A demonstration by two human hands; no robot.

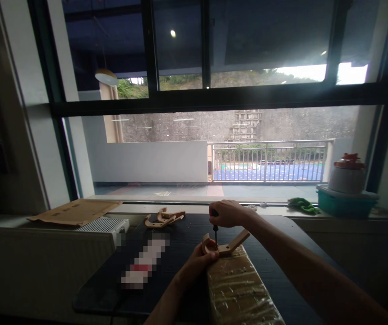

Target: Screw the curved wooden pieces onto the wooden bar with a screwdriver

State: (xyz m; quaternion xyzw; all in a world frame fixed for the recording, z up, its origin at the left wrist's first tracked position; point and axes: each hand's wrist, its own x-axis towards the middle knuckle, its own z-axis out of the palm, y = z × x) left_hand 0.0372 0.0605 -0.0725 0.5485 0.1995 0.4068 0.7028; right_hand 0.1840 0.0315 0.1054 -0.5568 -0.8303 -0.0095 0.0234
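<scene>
My right hand (227, 213) is closed around the dark handle of a screwdriver (215, 229), which stands upright with its shaft pointing down. Its tip meets a hook-shaped wooden piece (227, 248); whether a screw sits under it is too small to tell. With fingers and thumb at the curved end, my left hand (205, 256) grips this wooden hook. The hook rests at the far end of a box wrapped in clear tape (236, 284). Similar wooden hooks (162, 218) lie together at the back of the dark table (187, 271).
A blurred-out flat item (145, 264) lies on the table's left side. Left of the table, a brown envelope (77, 211) covers part of a white radiator (104, 225). A green cloth (302, 206), a teal box (346, 201) and a red-lidded container (348, 175) stand along the windowsill.
</scene>
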